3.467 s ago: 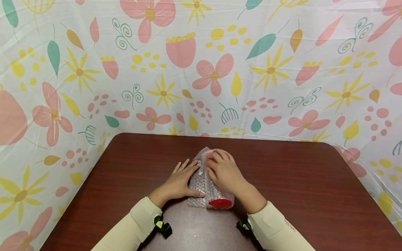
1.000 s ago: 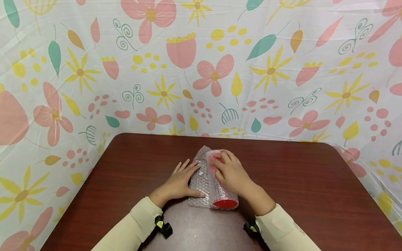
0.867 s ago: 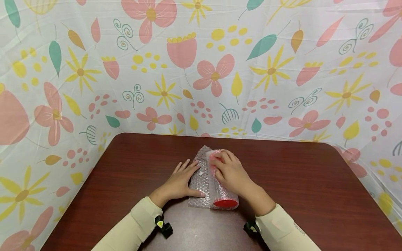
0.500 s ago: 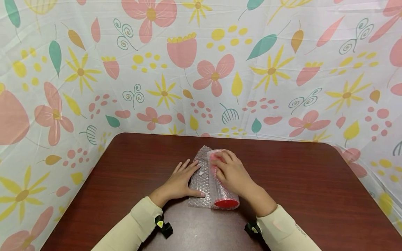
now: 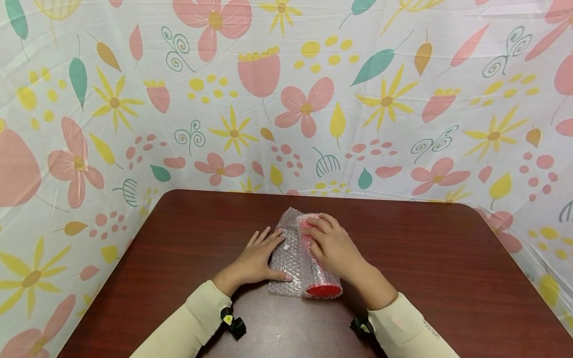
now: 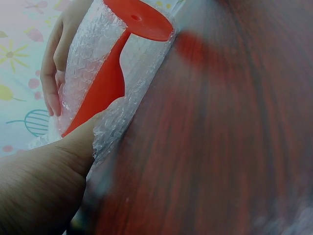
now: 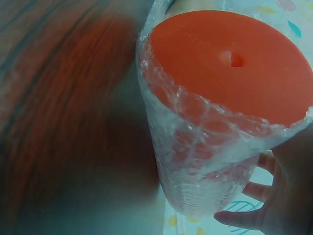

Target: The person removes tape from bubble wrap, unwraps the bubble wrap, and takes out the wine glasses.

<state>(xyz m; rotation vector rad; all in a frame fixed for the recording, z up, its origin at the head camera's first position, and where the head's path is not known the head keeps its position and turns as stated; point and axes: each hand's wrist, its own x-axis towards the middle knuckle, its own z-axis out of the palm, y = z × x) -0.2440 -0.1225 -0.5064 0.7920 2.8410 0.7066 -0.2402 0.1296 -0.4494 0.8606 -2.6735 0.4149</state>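
Note:
A red goblet-shaped cup (image 5: 323, 290) lies on its side in a roll of clear bubble wrap (image 5: 285, 261), its round foot toward me. The left wrist view shows its foot, narrow stem and flaring bowl (image 6: 105, 90) through the wrap's open end. My right hand (image 5: 339, 251) grips the wrapped cup from above, fingers curved over its far part. On the flat stretch of wrap to the left, my left hand (image 5: 252, 258) presses down with thumb and fingers spread. In the right wrist view, wrap surrounds the red foot (image 7: 210, 58), and fingers (image 7: 259, 191) hold the roll's side.
Everything lies on a dark reddish-brown table (image 5: 429, 268) with rounded far corners. A white cloth printed with flowers and leaves (image 5: 277, 99) hangs behind the table and along its sides. Black straps (image 5: 233, 323) circle both wrists over pale sleeves.
Over these seconds the right hand has shifted slightly right with the wrapped cup, and more flat bubble wrap shows between the hands. The left hand has stayed in place.

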